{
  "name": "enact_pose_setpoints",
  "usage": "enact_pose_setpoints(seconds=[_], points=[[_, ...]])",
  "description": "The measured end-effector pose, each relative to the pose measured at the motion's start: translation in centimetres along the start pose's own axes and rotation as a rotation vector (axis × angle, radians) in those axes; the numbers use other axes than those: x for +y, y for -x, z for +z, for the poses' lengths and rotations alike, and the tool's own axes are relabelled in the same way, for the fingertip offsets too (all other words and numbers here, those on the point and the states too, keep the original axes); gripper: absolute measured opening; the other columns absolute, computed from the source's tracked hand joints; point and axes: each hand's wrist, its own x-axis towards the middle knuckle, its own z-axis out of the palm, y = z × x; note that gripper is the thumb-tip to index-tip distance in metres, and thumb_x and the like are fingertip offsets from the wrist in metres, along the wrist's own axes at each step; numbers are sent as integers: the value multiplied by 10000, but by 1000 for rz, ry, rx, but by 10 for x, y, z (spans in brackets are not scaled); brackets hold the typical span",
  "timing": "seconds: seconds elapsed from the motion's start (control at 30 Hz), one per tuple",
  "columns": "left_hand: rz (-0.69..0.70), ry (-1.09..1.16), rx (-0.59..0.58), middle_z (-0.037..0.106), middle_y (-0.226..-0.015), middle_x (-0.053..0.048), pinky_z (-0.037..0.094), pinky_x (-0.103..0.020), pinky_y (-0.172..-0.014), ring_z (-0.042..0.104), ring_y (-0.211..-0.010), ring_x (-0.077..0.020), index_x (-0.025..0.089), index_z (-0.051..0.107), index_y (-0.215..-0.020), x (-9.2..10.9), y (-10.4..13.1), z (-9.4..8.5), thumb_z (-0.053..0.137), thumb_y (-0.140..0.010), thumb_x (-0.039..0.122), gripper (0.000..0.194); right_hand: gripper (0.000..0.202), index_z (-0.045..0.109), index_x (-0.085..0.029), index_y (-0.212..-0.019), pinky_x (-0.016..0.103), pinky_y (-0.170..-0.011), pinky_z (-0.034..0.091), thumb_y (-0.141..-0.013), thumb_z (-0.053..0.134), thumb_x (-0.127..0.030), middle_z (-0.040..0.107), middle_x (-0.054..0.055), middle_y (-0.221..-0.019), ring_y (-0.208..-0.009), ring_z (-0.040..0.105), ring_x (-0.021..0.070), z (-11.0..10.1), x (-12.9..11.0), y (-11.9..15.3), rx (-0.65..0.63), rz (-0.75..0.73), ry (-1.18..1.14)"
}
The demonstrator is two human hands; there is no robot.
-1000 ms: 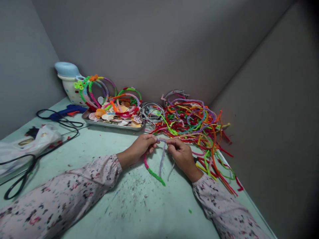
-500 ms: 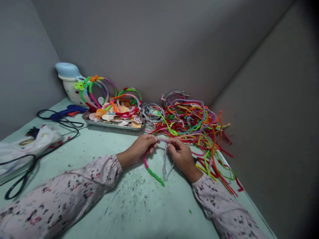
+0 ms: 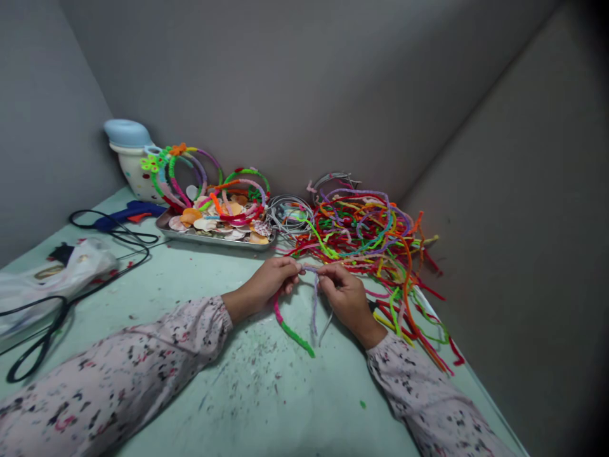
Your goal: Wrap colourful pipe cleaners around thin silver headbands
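Observation:
Both hands meet over the pale green table. My left hand (image 3: 276, 277) is closed, pinching a wire hoop wrapped in fuzzy pipe cleaner. A pink and green wrapped end (image 3: 295, 337) of the hoop curves down below that hand. My right hand (image 3: 345, 295) is closed too, its thumb and fingers pinching the lilac pipe cleaner (image 3: 314, 304) at the hoop. The lilac tail hangs down between the hands. A bare grey wire end (image 3: 326, 327) sticks out under the right hand.
Behind the hands lies a heap of coloured pipe cleaners (image 3: 361, 222), beside coiled grey wire (image 3: 290, 214). A metal tray (image 3: 214, 243) holds shells and wrapped hoops. To the left are a blue glue gun (image 3: 126, 214), its black cable (image 3: 66, 301), a plastic bag (image 3: 90, 261) and a blue-lidded container (image 3: 130, 165).
The hands keep nearly the same place and grip. The lilac tail and the grey wire end have shifted slightly.

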Motion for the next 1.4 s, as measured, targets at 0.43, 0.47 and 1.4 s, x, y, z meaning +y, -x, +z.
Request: enact_pose_setpoints(seconds=[0.43,0.47,1.4], points=[[7,-30,5,524,-596,22,266,-167,-396,411,-412,-31,135,533,-684,-1,-1,1,602,-764,300,196,162,603,-187,-927,237,-542,435,-819,549,-294,611,-6,-687,-577,549,129,1,3,0,-45,119,-208],[6,-33,4,526,-597,22,266,-168,-396,412,-412,-32,137,532,-682,-1,-1,1,601,-763,304,198,171,598,-187,-927,237,-538,435,-828,542,-314,601,-11,-664,-569,544,129,1,3,-1,-50,138,-250],[22,-160,-5,515,-576,20,225,-173,-375,395,-399,-33,138,545,-684,-5,-3,-2,580,-769,368,248,218,604,-171,-739,227,-498,358,-808,564,-373,508,-31,-543,-508,452,114,-2,-4,-6,-139,214,-240]])
